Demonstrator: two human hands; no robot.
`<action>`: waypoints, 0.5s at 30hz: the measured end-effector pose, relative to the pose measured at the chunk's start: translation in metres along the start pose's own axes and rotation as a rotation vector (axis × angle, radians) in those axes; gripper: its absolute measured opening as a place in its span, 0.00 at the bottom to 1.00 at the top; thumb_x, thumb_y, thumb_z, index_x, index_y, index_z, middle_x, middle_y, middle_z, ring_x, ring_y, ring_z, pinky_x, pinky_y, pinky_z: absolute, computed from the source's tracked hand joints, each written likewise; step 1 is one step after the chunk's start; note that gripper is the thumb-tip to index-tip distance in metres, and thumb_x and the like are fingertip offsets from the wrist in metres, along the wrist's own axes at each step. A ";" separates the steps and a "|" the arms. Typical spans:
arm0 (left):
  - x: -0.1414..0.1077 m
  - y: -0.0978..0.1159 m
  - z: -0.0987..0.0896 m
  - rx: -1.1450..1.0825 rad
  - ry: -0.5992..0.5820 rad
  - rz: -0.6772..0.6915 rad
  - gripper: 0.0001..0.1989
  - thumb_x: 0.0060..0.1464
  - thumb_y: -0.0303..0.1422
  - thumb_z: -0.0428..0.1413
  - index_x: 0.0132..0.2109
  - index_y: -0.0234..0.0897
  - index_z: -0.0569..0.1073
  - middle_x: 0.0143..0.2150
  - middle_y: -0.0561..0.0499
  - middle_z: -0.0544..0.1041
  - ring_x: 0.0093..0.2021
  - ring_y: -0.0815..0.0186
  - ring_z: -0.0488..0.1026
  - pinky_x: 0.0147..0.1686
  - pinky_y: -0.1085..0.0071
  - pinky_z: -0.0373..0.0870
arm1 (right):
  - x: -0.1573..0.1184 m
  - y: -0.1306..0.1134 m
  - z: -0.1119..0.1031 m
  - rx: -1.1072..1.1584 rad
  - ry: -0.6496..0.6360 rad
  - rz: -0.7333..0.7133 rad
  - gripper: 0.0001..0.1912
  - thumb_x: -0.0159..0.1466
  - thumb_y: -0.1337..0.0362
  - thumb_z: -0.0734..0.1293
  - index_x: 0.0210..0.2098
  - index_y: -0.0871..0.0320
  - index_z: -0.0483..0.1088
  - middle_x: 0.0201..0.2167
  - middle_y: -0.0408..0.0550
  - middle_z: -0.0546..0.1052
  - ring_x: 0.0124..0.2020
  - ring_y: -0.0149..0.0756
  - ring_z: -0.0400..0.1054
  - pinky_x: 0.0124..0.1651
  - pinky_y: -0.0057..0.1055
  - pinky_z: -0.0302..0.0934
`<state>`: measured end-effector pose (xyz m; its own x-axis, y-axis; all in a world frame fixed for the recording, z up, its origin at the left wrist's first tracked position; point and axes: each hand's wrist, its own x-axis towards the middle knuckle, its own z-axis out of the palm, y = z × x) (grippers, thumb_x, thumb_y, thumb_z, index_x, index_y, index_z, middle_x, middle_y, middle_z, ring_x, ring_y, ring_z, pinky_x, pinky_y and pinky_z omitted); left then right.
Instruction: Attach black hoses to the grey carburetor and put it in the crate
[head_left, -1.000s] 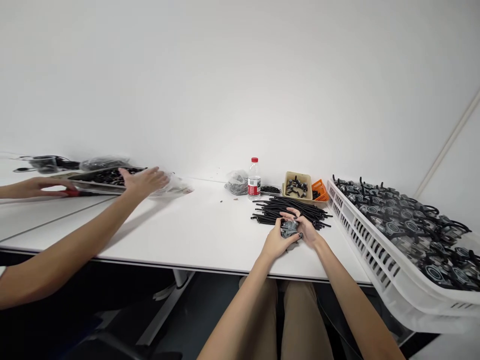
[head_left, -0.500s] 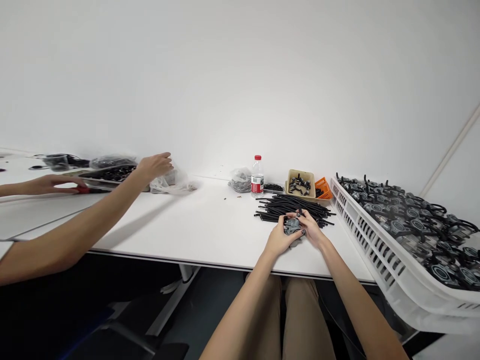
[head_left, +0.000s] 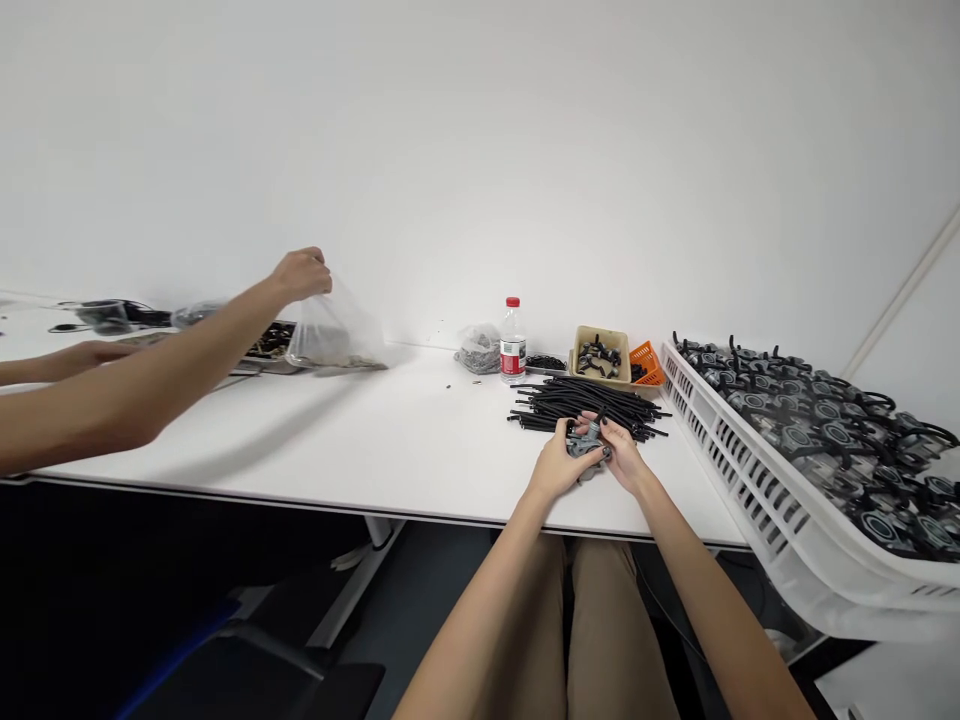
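Note:
A small grey metal part (head_left: 587, 447) with a black piece at its top is held just above the white table, in front of the black tubes. My left hand (head_left: 559, 462) wraps its fingers round the part from the left. From the right, my right hand (head_left: 619, 452) grips the same part near its upper end, fingertips close to the black piece. Right behind both hands lies a loose pile of black tubes (head_left: 577, 400).
A large white basket (head_left: 750, 495) full of similar parts stands at the right. Behind the tubes are a bottle (head_left: 513, 345), a beige tray (head_left: 624, 350), an orange basket (head_left: 648, 362) and a bagged bundle (head_left: 480, 350). A co-worker's hand (head_left: 302, 273) lifts a plastic bag (head_left: 337, 330) at left.
The co-worker's hand has risen and now pulls the plastic bag upward. My hands stay around the grey part, whose upper end shows more. The view has shifted slightly.

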<state>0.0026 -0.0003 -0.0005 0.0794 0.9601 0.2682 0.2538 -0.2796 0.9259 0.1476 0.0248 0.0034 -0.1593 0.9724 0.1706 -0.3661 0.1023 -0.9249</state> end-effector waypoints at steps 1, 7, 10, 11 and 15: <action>0.000 0.000 0.000 0.003 0.001 -0.001 0.25 0.49 0.41 0.68 0.50 0.44 0.68 0.51 0.47 0.84 0.50 0.53 0.82 0.50 0.60 0.77 | 0.000 0.001 0.000 -0.002 -0.001 0.002 0.24 0.51 0.45 0.80 0.40 0.54 0.81 0.33 0.49 0.86 0.48 0.50 0.79 0.57 0.44 0.70; -0.001 0.001 0.000 -0.003 0.004 0.002 0.24 0.50 0.41 0.68 0.50 0.44 0.68 0.52 0.47 0.83 0.51 0.53 0.81 0.51 0.60 0.76 | 0.003 0.004 -0.001 0.007 -0.001 0.001 0.21 0.49 0.47 0.82 0.35 0.53 0.78 0.30 0.46 0.84 0.46 0.47 0.79 0.53 0.41 0.71; -0.001 0.002 0.000 -0.006 0.002 -0.002 0.23 0.50 0.41 0.67 0.49 0.44 0.68 0.50 0.47 0.84 0.50 0.54 0.82 0.49 0.60 0.77 | 0.004 0.005 -0.001 0.027 -0.001 0.007 0.21 0.47 0.49 0.83 0.33 0.53 0.77 0.31 0.45 0.83 0.47 0.46 0.78 0.54 0.39 0.71; -0.001 0.002 0.000 -0.004 0.002 -0.004 0.23 0.50 0.41 0.67 0.49 0.43 0.68 0.50 0.47 0.84 0.49 0.54 0.82 0.49 0.60 0.77 | 0.005 0.004 -0.001 0.035 -0.003 0.013 0.21 0.47 0.49 0.83 0.33 0.53 0.77 0.31 0.45 0.84 0.48 0.46 0.79 0.54 0.39 0.71; 0.000 0.001 0.001 0.009 0.005 -0.004 0.24 0.49 0.42 0.68 0.49 0.43 0.68 0.48 0.47 0.84 0.48 0.54 0.81 0.48 0.61 0.76 | 0.004 0.001 -0.005 0.075 -0.034 0.072 0.18 0.52 0.47 0.79 0.32 0.53 0.77 0.34 0.49 0.85 0.48 0.49 0.79 0.54 0.42 0.71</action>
<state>0.0033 -0.0008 -0.0001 0.0740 0.9611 0.2660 0.2631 -0.2761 0.9244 0.1512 0.0295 0.0011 -0.2185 0.9687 0.1177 -0.4201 0.0155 -0.9074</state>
